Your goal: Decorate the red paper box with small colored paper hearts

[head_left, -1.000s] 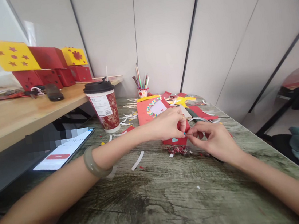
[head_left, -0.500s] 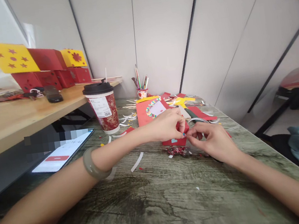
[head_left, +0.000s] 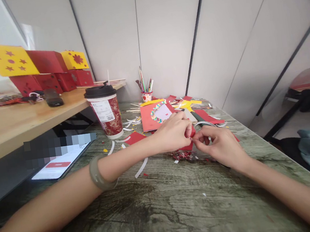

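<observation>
My left hand (head_left: 175, 130) and my right hand (head_left: 218, 142) meet fingertip to fingertip, both closed in a pinch. Anything between the fingers is too small to make out. Just under them sits a small red paper piece (head_left: 187, 148), partly hidden by my left hand. A little heap of red shredded bits (head_left: 181, 156) lies in front of it. Behind my left hand is a red card (head_left: 148, 120) with a pale panel and a colourful curved trim. Close behind my right hand are a pale curved loop (head_left: 204, 123) and a dark green bar (head_left: 197, 116).
A lidded paper cup (head_left: 106, 116) and a phone (head_left: 60, 164) stand and lie left on the wood-grain table (head_left: 162, 214). At the back is a brush cup (head_left: 147, 96). Paper scraps (head_left: 135, 137) are scattered about. Red and yellow boxes (head_left: 46, 61) are stacked on the shelf (head_left: 3, 118).
My left hand has dropped slightly and now covers the light-blue heart on the red paper piece. My right hand has barely moved. The whole view has shifted a little.
</observation>
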A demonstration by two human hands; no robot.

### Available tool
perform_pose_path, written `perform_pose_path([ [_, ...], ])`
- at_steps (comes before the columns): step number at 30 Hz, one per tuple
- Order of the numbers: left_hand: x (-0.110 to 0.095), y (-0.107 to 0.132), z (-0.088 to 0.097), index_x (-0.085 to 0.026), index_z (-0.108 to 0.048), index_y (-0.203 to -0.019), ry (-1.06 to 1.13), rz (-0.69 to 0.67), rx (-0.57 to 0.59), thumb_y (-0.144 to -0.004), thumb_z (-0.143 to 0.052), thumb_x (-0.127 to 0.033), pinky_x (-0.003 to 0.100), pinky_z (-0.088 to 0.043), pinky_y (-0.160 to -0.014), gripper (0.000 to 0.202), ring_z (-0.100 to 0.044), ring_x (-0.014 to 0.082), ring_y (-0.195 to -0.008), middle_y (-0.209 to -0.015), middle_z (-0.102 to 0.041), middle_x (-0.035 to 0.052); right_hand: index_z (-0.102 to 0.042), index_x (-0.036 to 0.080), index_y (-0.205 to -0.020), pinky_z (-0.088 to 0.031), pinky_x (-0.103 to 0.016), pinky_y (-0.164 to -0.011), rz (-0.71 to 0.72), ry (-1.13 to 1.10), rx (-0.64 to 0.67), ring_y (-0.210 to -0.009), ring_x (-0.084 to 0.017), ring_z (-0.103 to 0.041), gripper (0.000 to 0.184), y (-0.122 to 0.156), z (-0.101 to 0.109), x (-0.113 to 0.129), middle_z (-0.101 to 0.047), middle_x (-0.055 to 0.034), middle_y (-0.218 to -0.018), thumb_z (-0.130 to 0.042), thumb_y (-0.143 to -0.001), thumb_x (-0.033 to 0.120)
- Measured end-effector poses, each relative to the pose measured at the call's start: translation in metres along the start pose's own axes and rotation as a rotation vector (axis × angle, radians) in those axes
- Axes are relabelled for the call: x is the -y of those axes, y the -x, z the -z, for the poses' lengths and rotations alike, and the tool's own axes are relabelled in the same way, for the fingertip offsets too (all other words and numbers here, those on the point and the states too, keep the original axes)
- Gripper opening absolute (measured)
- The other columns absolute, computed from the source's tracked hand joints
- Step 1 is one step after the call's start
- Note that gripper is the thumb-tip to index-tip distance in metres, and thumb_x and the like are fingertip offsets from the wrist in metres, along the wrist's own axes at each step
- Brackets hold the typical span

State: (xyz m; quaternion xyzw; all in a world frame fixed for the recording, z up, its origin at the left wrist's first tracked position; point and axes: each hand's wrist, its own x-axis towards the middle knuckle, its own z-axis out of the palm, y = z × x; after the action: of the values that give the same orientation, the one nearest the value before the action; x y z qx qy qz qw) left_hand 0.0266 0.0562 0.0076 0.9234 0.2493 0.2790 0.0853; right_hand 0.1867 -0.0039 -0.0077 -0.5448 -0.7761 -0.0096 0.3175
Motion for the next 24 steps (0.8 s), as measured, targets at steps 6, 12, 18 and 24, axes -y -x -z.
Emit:
perform_pose_path([
  [6,0.0,0.001,-0.001,-0.017,-0.047,-0.06,0.0,-0.01,-0.022,-0.065,-0.049,-0.014,0.028,-0.04,-0.068,0.006,-0.046,0.0158,-0.082,-0.082,-0.047,0.0029,-0.058,0.021,-0.063,-0.037,-0.024,-0.05,-0.034,0.026,-0.04,-0.053,-0.012,-0.051,0.008,0.0,-0.001,0.001,-0.061,0.0012,-0.064,-0.053,-0.069,0.021],
  [12,0.002,0.001,0.002,-0.016,-0.049,-0.063,-0.021,-0.05,0.004,-0.064,-0.048,-0.008,0.027,-0.039,-0.069,0.009,-0.046,0.0157,-0.083,-0.084,-0.047,0.0033,-0.059,0.022,-0.063,-0.036,-0.024,-0.048,-0.068,0.033,-0.041,-0.051,-0.012,-0.052,0.007,0.001,0.0,0.002,-0.062,0.0016,-0.063,-0.053,-0.066,0.022],
  [18,0.001,-0.002,0.016,-0.015,-0.053,-0.064,0.034,-0.028,0.139,-0.059,-0.051,-0.004,0.026,-0.039,-0.068,0.013,-0.047,0.0152,-0.083,-0.085,-0.051,0.0045,-0.057,0.021,-0.057,-0.034,-0.025,-0.047,-0.13,0.038,-0.038,-0.047,-0.012,-0.048,0.015,-0.001,0.007,0.0,-0.059,0.0022,-0.054,-0.049,-0.069,0.022],
  [24,0.001,-0.009,0.039,-0.013,-0.058,-0.077,0.345,0.095,0.186,-0.077,-0.049,-0.036,0.025,-0.04,-0.061,0.024,-0.052,0.0116,-0.07,-0.08,-0.06,0.0039,-0.058,0.021,-0.06,-0.033,-0.025,-0.048,-0.224,0.045,-0.13,-0.048,-0.013,-0.046,0.016,-0.005,0.017,-0.008,-0.055,0.002,-0.051,-0.048,-0.072,0.025],
])
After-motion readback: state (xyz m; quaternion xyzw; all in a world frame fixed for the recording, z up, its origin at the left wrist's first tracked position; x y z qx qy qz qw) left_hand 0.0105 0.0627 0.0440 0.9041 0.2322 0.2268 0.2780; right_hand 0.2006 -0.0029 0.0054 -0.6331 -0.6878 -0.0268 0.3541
